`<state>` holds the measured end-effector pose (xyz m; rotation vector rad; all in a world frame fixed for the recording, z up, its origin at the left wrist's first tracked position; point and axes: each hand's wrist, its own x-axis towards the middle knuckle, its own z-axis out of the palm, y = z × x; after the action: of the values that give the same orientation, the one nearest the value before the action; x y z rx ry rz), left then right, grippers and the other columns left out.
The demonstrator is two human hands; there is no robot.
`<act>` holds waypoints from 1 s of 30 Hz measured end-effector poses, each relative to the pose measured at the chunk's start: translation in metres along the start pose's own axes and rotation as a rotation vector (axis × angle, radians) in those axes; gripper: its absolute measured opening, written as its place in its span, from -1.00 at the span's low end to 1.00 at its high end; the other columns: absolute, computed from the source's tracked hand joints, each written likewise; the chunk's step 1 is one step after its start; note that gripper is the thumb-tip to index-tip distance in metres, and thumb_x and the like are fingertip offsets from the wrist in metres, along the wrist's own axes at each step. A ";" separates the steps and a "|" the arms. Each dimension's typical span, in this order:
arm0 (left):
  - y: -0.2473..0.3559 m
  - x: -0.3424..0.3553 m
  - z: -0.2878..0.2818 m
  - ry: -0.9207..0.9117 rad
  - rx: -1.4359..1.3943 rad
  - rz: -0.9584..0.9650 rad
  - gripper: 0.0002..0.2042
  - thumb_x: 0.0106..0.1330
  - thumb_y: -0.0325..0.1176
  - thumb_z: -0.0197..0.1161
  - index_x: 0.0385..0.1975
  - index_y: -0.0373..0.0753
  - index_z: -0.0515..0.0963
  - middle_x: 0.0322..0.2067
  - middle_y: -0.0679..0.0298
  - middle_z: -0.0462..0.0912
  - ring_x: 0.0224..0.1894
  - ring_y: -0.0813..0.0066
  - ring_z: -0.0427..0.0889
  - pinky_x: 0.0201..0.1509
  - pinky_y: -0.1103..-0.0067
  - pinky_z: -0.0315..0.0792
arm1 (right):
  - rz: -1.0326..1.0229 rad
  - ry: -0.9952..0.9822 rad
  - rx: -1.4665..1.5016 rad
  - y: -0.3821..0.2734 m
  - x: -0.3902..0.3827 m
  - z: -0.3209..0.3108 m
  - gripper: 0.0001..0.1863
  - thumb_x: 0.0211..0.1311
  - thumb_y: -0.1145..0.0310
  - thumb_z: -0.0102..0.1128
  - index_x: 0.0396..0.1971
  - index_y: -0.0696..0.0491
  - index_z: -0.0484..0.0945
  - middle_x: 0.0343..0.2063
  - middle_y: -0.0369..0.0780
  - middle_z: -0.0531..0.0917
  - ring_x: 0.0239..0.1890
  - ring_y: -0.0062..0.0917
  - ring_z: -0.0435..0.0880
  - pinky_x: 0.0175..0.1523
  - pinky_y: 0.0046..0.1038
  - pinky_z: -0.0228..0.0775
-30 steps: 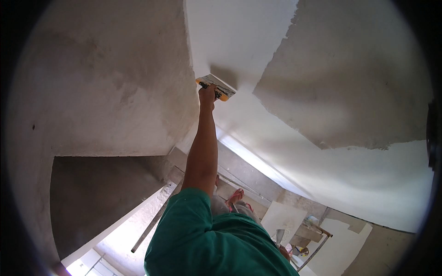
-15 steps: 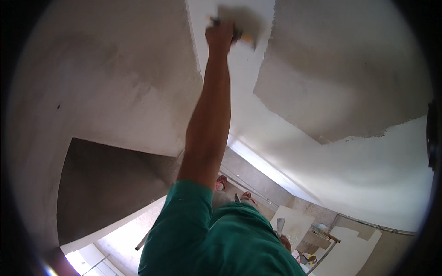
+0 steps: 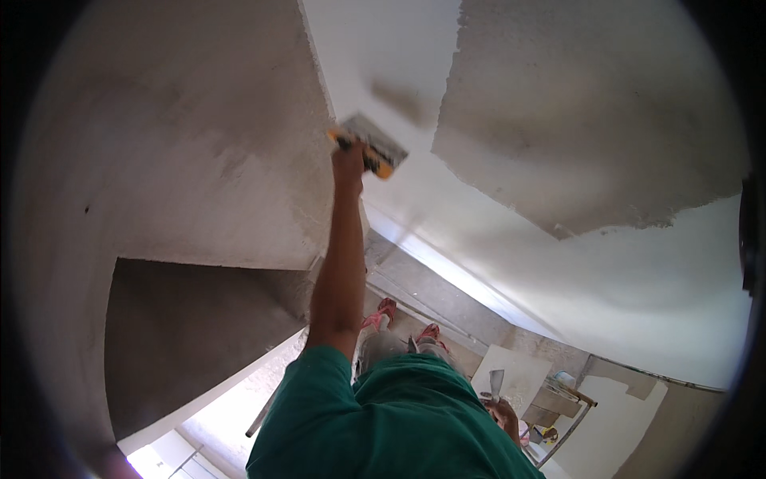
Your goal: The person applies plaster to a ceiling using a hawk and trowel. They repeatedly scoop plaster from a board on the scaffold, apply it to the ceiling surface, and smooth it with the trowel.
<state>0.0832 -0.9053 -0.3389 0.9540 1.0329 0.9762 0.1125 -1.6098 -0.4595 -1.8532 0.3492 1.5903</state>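
Note:
My left hand, at the end of a stretched arm, is closed round the yellow and black handle of a wide plastering trowel. Its flat grey blade is held up near the white coated wall strip, next to the corner; whether it touches cannot be told. Low at my right side, my right hand grips a putty knife with its blade pointing up. Part of that hand is hidden by my green shirt.
Bare grey-brown plaster covers the wall at right, with ragged white edges. Another rough wall stands at left, above a dark recess. Below lie a white board, a metal frame and my feet.
My left hand has come down and slightly left with the trowel, away from the upper part of the white strip. The right hand still holds the putty knife, now showing more.

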 end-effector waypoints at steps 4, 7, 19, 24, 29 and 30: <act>-0.084 0.015 0.010 0.085 -0.013 -0.221 -0.79 0.10 -0.29 0.22 -0.34 -0.27 0.49 -0.46 0.30 0.54 -0.49 0.53 0.53 -0.54 0.58 0.41 | 0.066 0.027 0.043 0.012 -0.014 0.004 -0.52 0.01 0.26 0.40 0.00 -0.04 0.56 -0.28 -0.35 0.66 -0.38 -0.59 0.51 -0.25 -0.47 0.36; -0.099 0.027 0.023 0.047 -0.036 -0.257 -0.80 0.11 -0.29 0.20 -0.35 -0.26 0.48 -0.47 0.32 0.53 -0.49 0.53 0.52 -0.54 0.58 0.40 | 0.155 0.104 0.033 0.032 -0.005 0.004 -0.51 -0.01 0.26 0.42 -0.01 -0.03 0.56 -0.27 -0.33 0.66 -0.37 -0.59 0.52 -0.24 -0.47 0.37; 0.010 0.020 0.082 -0.040 -0.132 -0.016 -0.83 0.03 -0.36 0.22 -0.57 -0.35 0.47 -0.67 0.28 0.47 -0.73 0.52 0.40 -0.72 0.61 0.24 | -0.058 -0.072 0.209 0.039 -0.007 0.004 -0.59 0.04 0.33 0.33 -0.07 0.09 0.54 -0.29 -0.20 0.65 -0.35 -0.47 0.54 -0.23 -0.38 0.40; 0.145 0.023 0.149 -0.010 -0.015 0.212 -0.62 0.07 -0.23 0.30 -0.34 -0.49 0.45 -0.44 0.12 0.57 -0.56 0.37 0.60 -0.57 0.50 0.53 | -0.108 -0.011 0.219 0.049 0.024 -0.007 -0.60 0.14 0.32 0.18 -0.07 0.24 0.47 -0.27 -0.15 0.62 -0.27 -0.47 0.57 -0.10 -0.43 0.39; 0.316 -0.058 0.159 -0.343 0.037 0.387 -0.77 0.25 -0.27 0.07 -0.52 -0.31 0.47 -0.61 0.17 0.53 -0.69 0.39 0.51 -0.69 0.51 0.38 | -0.038 -0.065 0.105 0.036 0.040 -0.028 -0.58 0.16 0.34 0.15 0.00 0.20 0.45 -0.22 -0.16 0.62 -0.21 -0.48 0.60 -0.06 -0.48 0.42; 0.327 -0.079 0.142 -0.351 -0.011 0.422 -0.76 0.27 -0.26 0.07 -0.52 -0.31 0.47 -0.61 0.16 0.54 -0.68 0.37 0.52 -0.71 0.52 0.36 | -0.048 -0.049 0.107 0.037 0.050 -0.031 -0.57 0.14 0.35 0.18 0.01 0.18 0.45 -0.21 -0.15 0.63 -0.19 -0.46 0.60 -0.04 -0.45 0.43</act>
<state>0.1431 -0.9132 0.0210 1.3119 0.5391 1.1041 0.1261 -1.6462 -0.5165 -1.7268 0.3584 1.5510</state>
